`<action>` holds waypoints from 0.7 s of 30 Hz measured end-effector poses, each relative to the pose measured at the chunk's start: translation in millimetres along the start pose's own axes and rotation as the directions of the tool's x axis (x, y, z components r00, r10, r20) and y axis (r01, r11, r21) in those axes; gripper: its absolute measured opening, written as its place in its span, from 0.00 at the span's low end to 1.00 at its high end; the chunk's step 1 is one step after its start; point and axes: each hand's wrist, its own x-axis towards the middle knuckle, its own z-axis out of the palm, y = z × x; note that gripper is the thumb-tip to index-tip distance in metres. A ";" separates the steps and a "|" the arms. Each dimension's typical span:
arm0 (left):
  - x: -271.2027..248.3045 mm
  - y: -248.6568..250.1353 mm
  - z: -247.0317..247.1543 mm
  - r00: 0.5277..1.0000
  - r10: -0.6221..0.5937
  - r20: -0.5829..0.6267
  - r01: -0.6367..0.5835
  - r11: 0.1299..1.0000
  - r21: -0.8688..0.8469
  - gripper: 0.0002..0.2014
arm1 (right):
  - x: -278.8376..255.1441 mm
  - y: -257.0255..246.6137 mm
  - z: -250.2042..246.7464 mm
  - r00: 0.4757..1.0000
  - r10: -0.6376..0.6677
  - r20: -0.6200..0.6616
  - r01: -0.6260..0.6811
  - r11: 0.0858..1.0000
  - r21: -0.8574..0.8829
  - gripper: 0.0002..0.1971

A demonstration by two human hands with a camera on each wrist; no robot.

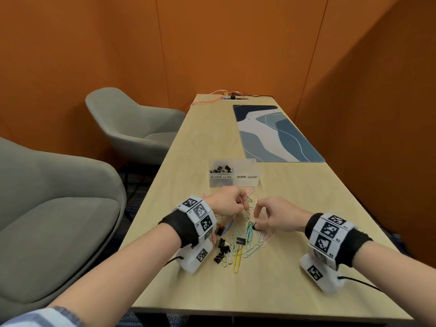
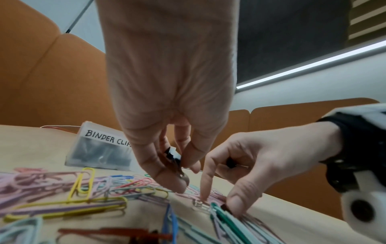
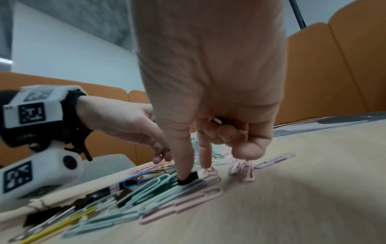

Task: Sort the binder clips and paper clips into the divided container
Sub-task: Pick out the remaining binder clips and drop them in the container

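The clear divided container stands beyond my hands; its BINDER CLIPS side holds several black clips, and the PAPER CLIPS side looks empty. Coloured paper clips and black binder clips lie mixed on the table. My left hand hovers over the pile, fingers curled round a black binder clip. My right hand reaches down into the pile. Its thumb and index finger pinch a small black binder clip, and its curled fingers hold something dark that is mostly hidden.
A blue patterned desk mat lies at the far right of the wooden table. Cables and a power socket sit at the far end. Two grey armchairs stand on the left.
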 end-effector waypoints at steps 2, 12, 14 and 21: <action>-1.6 1.1 -2.2 1.000 -0.019 0.018 0.020 0.999 -0.035 0.10 | 2.1 -2.1 2.2 0.999 -0.042 -0.017 0.042 0.999 -0.008 0.16; -28.9 -11.8 -17.7 0.996 -0.089 -0.024 0.091 0.990 0.103 0.13 | 1.4 -6.9 12.1 0.994 -0.095 -0.057 0.091 0.994 -0.057 0.18; -34.6 -16.3 -18.3 0.996 -0.092 -0.017 0.094 0.983 0.155 0.11 | 2.6 -9.0 15.9 0.994 -0.078 -0.070 0.074 0.996 -0.056 0.15; -48.7 -17.7 -12.2 0.964 -0.190 0.185 0.122 0.937 0.327 0.18 | 4.1 -19.8 14.5 0.995 -0.091 -0.042 0.085 0.988 -0.131 0.06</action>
